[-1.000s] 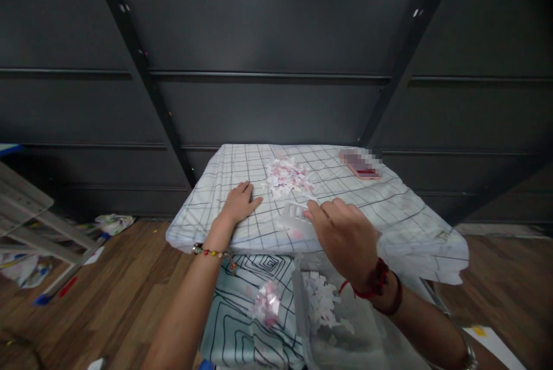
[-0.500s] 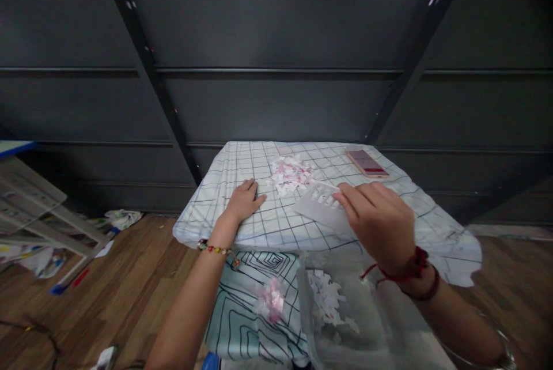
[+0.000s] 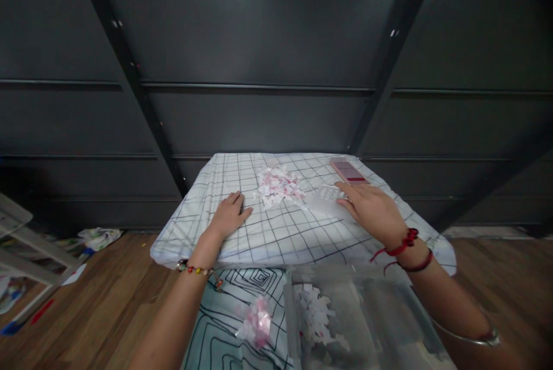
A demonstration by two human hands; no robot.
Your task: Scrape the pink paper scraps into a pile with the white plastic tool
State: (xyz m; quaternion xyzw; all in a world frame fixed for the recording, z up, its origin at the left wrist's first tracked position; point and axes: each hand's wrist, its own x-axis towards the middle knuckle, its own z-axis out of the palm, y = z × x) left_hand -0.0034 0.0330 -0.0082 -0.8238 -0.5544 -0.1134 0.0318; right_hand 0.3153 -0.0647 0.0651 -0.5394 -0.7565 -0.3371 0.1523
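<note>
My left hand (image 3: 228, 217) lies flat on the white checked cloth (image 3: 268, 237), fingers stretched out and thumb apart, holding nothing. My right hand (image 3: 375, 211) rests over the right side of a white plastic plate with slots (image 3: 324, 204). Its fingers are stretched out and its thumb stands apart, touching the plate; the part under the palm is hidden. Between the hands, a little farther back, is a heap of small white and pink paper scraps (image 3: 280, 185). The plate's left edge lies close to that heap.
Behind the plate lies a pink-edged phone (image 3: 349, 171). Nearer me stands a clear plastic box (image 3: 291, 324) with white paper pieces (image 3: 315, 312) inside. Left of it, a pink-and-clear plastic packet (image 3: 259, 324) lies on teal patterned cloth (image 3: 216, 324). A dark panelled wall (image 3: 259, 122) rises behind.
My right hand has lowered the tilted plate onto the cloth, and its fingers have straightened from their grip on the edge. My left hand stays flat. The whole view has shifted slightly.
</note>
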